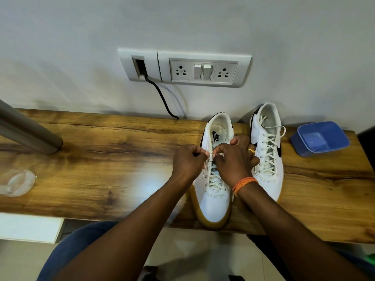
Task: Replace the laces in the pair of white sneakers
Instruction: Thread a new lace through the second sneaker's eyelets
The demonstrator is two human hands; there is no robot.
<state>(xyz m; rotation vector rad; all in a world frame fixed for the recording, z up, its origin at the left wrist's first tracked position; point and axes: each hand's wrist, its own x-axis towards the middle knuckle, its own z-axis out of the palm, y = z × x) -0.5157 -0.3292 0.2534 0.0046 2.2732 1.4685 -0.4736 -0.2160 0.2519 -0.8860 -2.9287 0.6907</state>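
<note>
Two white sneakers side by side on the wooden desk [101, 179], toes toward the near edge: nearer sneaker [215, 201] at the front, second sneaker [267, 159] just right of it, fully laced. Left hand [188, 161] and right hand [235, 161] over the nearer sneaker, each pinching the cream lace [211, 159] near the upper eyelets. Blue tub [319, 138] at far right.

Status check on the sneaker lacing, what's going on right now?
Left hand and right hand both pinching the lace over the near sneaker. Far sneaker laced, ends loose. Nothing in the way.
</note>
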